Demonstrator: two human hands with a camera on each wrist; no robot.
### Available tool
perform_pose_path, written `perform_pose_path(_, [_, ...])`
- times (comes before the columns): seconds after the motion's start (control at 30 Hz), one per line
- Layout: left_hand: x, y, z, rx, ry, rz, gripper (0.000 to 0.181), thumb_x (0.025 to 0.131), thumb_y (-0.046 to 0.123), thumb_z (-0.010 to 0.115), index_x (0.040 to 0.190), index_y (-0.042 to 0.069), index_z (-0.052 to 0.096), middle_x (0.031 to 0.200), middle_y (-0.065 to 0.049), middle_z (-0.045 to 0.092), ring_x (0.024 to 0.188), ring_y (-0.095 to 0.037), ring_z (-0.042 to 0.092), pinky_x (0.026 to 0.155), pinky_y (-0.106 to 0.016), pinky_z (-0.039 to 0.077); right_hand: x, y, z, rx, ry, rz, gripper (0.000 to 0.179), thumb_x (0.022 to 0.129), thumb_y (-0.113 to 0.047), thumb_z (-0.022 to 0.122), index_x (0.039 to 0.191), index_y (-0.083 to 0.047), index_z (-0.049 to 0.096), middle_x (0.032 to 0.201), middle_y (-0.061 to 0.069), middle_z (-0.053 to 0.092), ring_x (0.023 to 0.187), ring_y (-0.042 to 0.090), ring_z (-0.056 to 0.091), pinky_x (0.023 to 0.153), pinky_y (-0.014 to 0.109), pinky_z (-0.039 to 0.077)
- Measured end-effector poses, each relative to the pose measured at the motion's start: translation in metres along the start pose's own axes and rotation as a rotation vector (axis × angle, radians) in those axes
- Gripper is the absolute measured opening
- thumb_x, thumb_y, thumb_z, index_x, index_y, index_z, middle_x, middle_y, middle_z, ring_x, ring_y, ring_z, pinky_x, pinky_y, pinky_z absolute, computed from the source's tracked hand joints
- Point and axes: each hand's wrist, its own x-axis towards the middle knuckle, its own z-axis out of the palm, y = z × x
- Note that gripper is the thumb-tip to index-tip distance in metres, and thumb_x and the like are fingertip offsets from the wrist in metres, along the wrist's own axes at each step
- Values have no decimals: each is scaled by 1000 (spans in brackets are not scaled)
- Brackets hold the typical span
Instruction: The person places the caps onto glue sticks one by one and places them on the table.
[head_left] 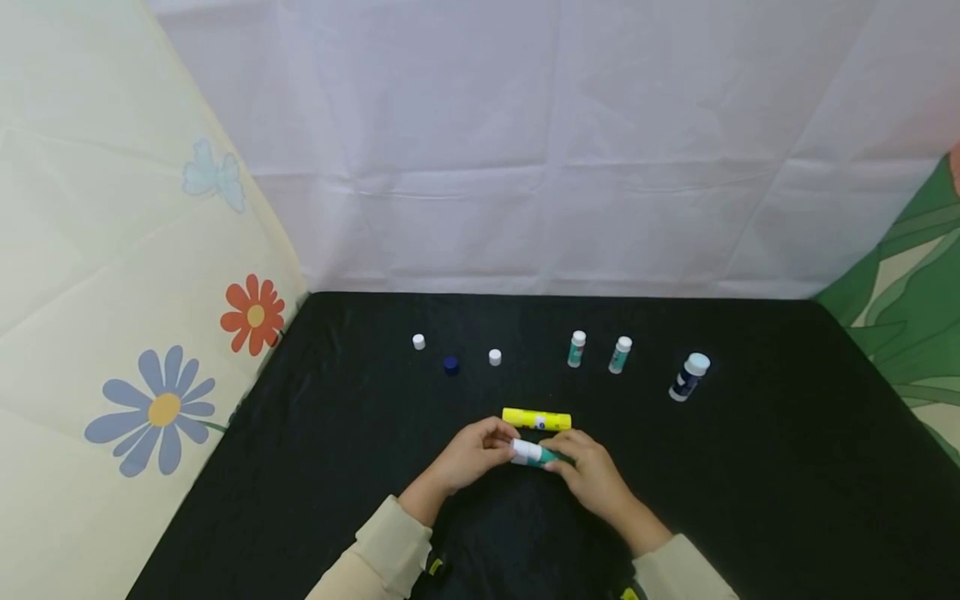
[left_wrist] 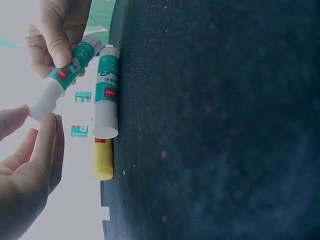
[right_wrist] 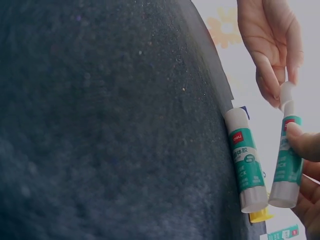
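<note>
My right hand (head_left: 592, 473) grips the green label of a white-ended glue stick (right_wrist: 286, 169), thumb on the label. At the stick's other end, my left hand (head_left: 467, 457) pinches a white cap (left_wrist: 42, 106) between thumb and fingers. The cap sits at a slight angle to the tube; whether it is fully on or loose, I cannot tell. A second green-and-white glue stick (left_wrist: 106, 82) lies on the black cloth below the held one, seen in both wrist views. Just beyond the hands in the head view lies a yellow glue stick (head_left: 536, 419).
Two loose white caps (head_left: 419, 342) and a dark blue cap (head_left: 451, 365) are at the back left of the black-covered table (head_left: 360, 433). Further right stand two small green glue sticks (head_left: 576, 350) and a dark blue one with a white cap (head_left: 687, 377). White cloth (head_left: 465, 208) hangs behind.
</note>
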Motion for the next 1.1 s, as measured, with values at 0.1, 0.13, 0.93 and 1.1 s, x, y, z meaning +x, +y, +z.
perform_pose_path(0.1, [0, 1, 0, 1, -1, -5, 15, 84, -1, 52, 98, -5, 53, 90, -11, 57, 79, -15, 52, 68, -22, 44, 0, 0, 0, 1, -4, 6, 27, 62, 5, 71, 86, -6, 66, 84, -5, 56, 78, 13, 53, 69, 30, 45])
perform_pose_path(0.13, [0, 1, 0, 1, 0, -4, 15, 84, -1, 52, 98, -5, 53, 90, -11, 57, 79, -16, 52, 68, -22, 44, 0, 0, 0, 0, -4, 6, 27, 62, 5, 71, 86, -6, 66, 84, -5, 56, 78, 13, 53, 69, 30, 45])
perform_pose_path(0.93, [0, 3, 6, 18, 15, 2, 15, 83, -2, 52, 97, -6, 53, 91, -12, 57, 82, -18, 53, 68, -21, 44, 0, -2, 2, -22, -9, 1, 27, 61, 4, 72, 85, -6, 66, 85, -4, 56, 78, 13, 53, 69, 30, 44])
perform_pose_path(1.1, [1, 3, 6, 28, 15, 17, 15, 83, -2, 53, 97, -6, 53, 91, -12, 57, 82, -17, 53, 67, -20, 44, 0, 0, 3, -35, 19, -41, 28, 59, 4, 73, 85, -6, 66, 84, -4, 56, 78, 12, 52, 68, 30, 45])
